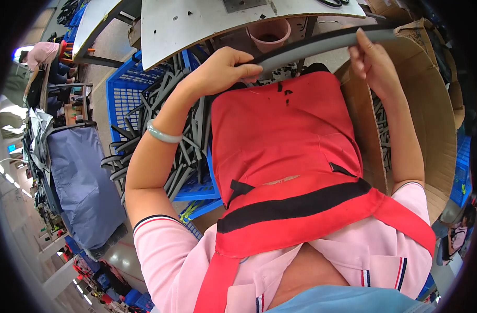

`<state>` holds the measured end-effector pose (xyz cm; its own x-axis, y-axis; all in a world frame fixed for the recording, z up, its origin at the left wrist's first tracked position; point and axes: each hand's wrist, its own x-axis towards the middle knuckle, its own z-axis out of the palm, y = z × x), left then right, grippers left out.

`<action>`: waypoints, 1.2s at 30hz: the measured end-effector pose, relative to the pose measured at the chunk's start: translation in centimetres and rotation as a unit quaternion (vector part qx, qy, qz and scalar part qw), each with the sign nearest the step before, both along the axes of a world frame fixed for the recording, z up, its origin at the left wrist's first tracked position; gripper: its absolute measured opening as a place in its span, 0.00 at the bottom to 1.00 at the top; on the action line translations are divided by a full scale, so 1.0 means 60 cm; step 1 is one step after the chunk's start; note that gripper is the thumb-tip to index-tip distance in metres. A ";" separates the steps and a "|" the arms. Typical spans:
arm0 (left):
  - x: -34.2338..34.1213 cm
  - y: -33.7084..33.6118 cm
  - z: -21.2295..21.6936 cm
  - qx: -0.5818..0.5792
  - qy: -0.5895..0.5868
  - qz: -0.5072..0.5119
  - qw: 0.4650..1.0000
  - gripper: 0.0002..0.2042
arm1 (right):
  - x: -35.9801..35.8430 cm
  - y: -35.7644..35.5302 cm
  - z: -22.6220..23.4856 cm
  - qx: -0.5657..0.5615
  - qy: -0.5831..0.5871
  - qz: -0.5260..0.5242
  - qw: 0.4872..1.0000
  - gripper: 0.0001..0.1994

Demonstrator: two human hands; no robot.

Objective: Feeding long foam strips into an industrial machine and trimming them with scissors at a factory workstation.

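Head view: two hands [222, 69] hold one grey-black strip [311, 50] beyond one red apron [285, 130].

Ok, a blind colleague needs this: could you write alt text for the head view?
The wearer's left hand grips a grey and black strip beyond a red apron, while the right hand touches it farther right. A blue crate of similar strips stands to the left, a cardboard box to the right, and a white table ahead.
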<state>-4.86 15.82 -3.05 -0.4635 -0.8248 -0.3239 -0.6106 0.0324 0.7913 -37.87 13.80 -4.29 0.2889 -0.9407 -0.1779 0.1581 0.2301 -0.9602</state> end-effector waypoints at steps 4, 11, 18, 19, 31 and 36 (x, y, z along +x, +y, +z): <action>-0.003 0.006 0.008 0.041 0.081 -0.009 0.996 0.14 | 0.032 0.048 -0.006 -0.264 0.376 0.176 0.871 0.09; -0.049 0.010 0.111 0.073 0.230 -0.025 0.970 0.14 | 0.161 0.002 0.074 -0.328 0.180 0.234 0.897 0.22; 0.016 -0.032 0.086 -0.141 0.103 0.066 0.982 0.13 | 0.153 -0.087 0.075 -0.537 0.492 0.120 0.674 0.15; 0.014 -0.037 0.085 -0.236 0.050 0.085 0.967 0.13 | 0.155 -0.104 0.069 -0.549 0.504 0.118 0.656 0.15; 0.035 -0.200 0.048 -0.236 0.075 0.204 0.947 0.14 | 0.213 -0.252 0.078 -0.490 0.566 0.057 0.661 0.25; 0.032 -0.221 0.042 -0.228 0.092 0.204 0.948 0.14 | 0.212 -0.279 0.067 -0.483 0.561 0.061 0.669 0.26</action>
